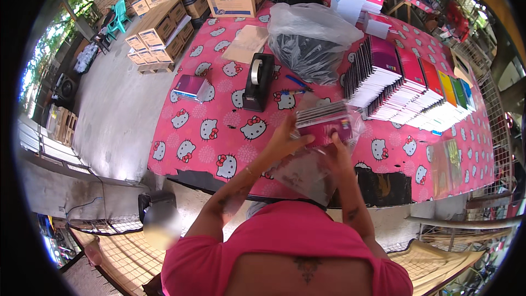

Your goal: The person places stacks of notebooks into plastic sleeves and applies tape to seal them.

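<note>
Notebooks [323, 134] lie bundled between the two hands, over the near part of the pink table [235, 137], clear plastic [308, 178] around and below them. The left hand [287, 138] grips their left side, thumb and fingers parted. The right hand [341, 154] presses its thumb on the cover; its other fingers are hidden. The tape dispenser [263, 86] stands left.

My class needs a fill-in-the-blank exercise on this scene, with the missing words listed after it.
1. The left hand and right hand hold notebooks to the ____ of the tape dispenser.
2. That dispenser's body is ____.
3. The patterned tablecloth is mainly ____.
4. Cardboard boxes stand on a wooden ____.

Missing words: right; black; pink; pallet.
</note>
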